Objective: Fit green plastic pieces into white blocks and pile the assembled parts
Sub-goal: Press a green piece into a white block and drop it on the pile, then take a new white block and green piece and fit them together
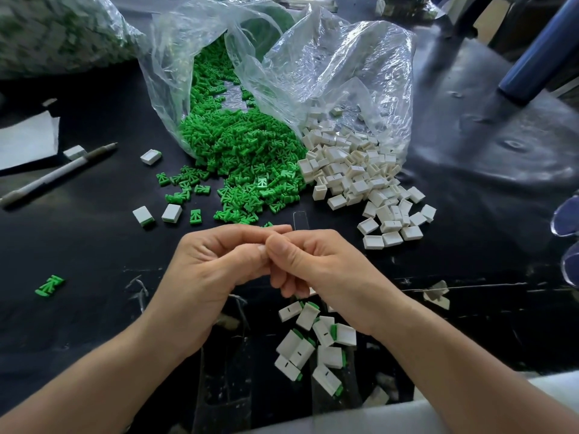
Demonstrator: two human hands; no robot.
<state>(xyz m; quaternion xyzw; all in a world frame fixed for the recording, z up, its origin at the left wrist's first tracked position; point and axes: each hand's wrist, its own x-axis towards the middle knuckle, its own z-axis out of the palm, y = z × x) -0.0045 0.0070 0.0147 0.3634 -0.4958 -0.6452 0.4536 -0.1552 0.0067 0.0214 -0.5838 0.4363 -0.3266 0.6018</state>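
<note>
Fitting step judged in hand: left hand (pixel 206 270) and right hand (pixel 316 264) meet at frame centre, fingers curled, tips pressed against each other. Anything between them is hidden, so cannot tell what is pinched. Next move likely calls for a firm squeeze, then a drop onto the assembled parts (pixel 313 343) at lower centre, white with green edges showing. Green pieces (pixel 238 151) heap at upper centre; white blocks (pixel 360 177) spill just right of them on the tabletop (pixel 94 245).
</note>
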